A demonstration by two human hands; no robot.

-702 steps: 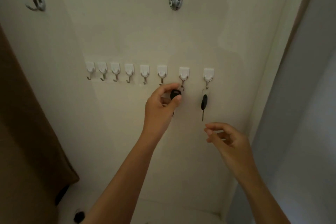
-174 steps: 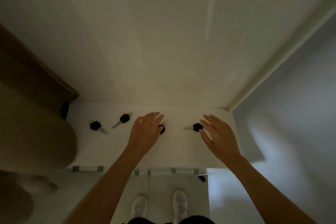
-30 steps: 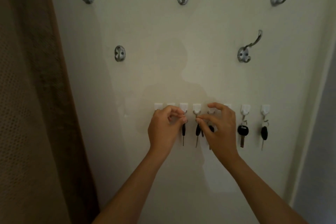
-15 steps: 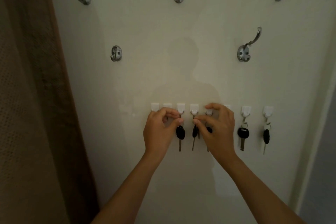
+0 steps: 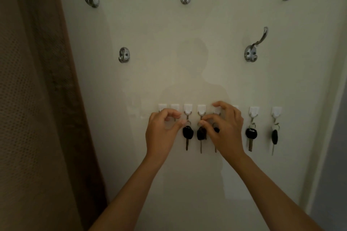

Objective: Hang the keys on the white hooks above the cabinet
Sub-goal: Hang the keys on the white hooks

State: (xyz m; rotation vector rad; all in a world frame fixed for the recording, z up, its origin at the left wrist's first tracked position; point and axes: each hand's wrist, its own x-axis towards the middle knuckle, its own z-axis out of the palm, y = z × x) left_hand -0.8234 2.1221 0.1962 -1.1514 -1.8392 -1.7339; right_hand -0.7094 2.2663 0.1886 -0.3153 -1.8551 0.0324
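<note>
Both hands are up at the row of white hooks (image 5: pixel 188 108) on the wall (image 5: pixel 187 73). The right hand (image 5: pixel 226 130) pinches the ring of a black key (image 5: pixel 201 134) just under the fourth hook. The left hand (image 5: pixel 163 131) is curled loosely, fingertips beside another hanging key (image 5: pixel 187 133); I cannot tell whether it grips anything. Two more keys (image 5: pixel 251 134) hang further right.

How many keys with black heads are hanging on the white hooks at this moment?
5. Left to right: one key beside the left hand, one at the right hand's fingertips, one mostly hidden behind it, and two free, and.
</note>
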